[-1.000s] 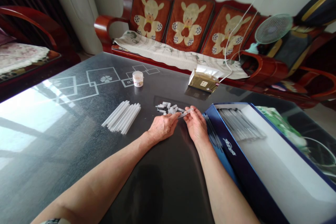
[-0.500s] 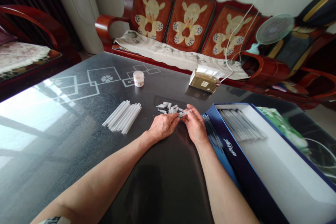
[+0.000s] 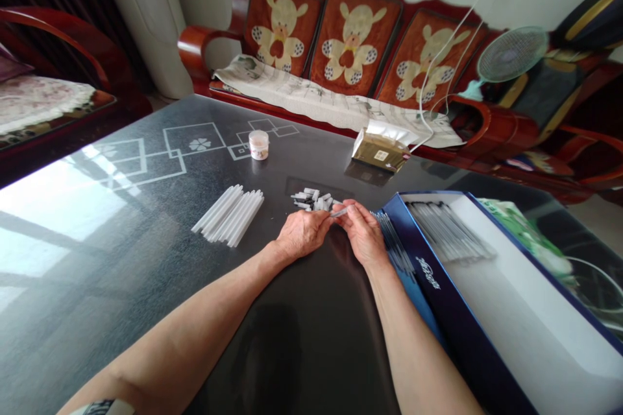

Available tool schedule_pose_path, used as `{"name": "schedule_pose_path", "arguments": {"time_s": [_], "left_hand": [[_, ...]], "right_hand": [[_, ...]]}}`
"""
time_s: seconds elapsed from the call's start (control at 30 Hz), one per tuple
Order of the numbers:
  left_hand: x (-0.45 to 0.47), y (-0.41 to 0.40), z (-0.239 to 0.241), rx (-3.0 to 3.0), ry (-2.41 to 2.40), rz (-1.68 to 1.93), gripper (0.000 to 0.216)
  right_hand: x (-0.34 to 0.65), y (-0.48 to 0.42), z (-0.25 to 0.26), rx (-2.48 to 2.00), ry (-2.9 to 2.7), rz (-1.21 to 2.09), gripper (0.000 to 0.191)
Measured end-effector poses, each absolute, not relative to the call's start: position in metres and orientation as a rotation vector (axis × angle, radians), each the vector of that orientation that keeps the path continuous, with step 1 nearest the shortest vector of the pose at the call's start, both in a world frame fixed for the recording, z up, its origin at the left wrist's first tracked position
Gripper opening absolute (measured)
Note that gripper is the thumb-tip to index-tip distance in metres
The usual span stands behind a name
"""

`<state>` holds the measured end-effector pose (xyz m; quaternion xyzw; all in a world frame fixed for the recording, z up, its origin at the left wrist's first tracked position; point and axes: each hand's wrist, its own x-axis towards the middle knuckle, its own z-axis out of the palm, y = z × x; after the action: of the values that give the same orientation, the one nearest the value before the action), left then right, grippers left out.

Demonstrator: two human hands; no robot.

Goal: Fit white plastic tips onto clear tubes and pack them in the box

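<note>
My left hand [image 3: 302, 233] and my right hand [image 3: 363, 230] meet over the dark table. Between their fingertips is a slim translucent pen part [image 3: 341, 212], pinched from both sides; fingers cover its ends. Just beyond my left hand lies a loose heap of small white and black pen caps [image 3: 316, 198]. Farther left, a bundle of white pen barrels [image 3: 228, 215] lies side by side. Thin dark-tipped pen refills [image 3: 395, 243] rest close to my right hand, on a blue surface along the box.
On the right stands a long blue box [image 3: 487, 311], white inside, with a row of clear pens [image 3: 450, 230] at its far end. A lidded tub [image 3: 258, 145] and a tissue pack [image 3: 380, 150] stand farther back. A green plastic bag [image 3: 528, 233] lies beyond the box.
The fingers of my right hand have closed in, and the pen part between my hands shows less of its length. The other things lie as before.
</note>
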<state>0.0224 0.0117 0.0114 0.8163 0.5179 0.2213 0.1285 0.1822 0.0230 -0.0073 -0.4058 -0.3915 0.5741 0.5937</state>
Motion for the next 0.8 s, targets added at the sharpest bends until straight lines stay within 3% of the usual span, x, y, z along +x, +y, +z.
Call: {"name": "schedule_pose_path", "arguments": {"time_s": [0.47, 0.8], "left_hand": [[0.025, 0.009, -0.002, 2.593, 1.657, 0.626, 0.032], [0.024, 0.01, -0.004, 2.624, 1.642, 0.622, 0.028]], "right_hand": [[0.179, 0.022, -0.005, -1.061, -0.823, 1.397, 0.037], [0.175, 0.021, 0.001, -1.161, -0.764, 1.408, 0.032]]}}
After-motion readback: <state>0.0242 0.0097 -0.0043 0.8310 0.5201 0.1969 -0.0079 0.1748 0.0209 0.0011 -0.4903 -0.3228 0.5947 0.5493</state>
